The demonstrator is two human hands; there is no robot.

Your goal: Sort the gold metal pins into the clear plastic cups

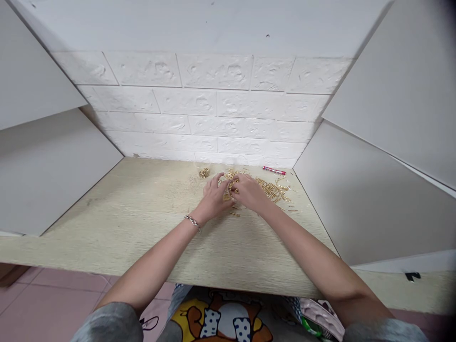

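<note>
Both hands meet over a spread of thin gold-coloured tubes on the wooden tabletop (160, 190). My left hand (215, 195), with a chain bracelet (193, 221) at its wrist, has its fingers curled around some of the tubes. My right hand (248, 191) comes in from the right, fingertips pinched together near the left fingertips. What sits between the fingertips is too small to make out, though gold pieces show there. More gold tubes (272, 190) lie loose just right of my right hand. A small gold cluster of beads (204, 173) rests behind my left hand.
A red-pink pen-like stick (274, 170) lies at the back right of the table. White brick-patterned wall (213, 102) closes off the back. Grey-white panels stand at the left (57, 166) and right (384, 199). The table's front edge (228, 286) runs before my body.
</note>
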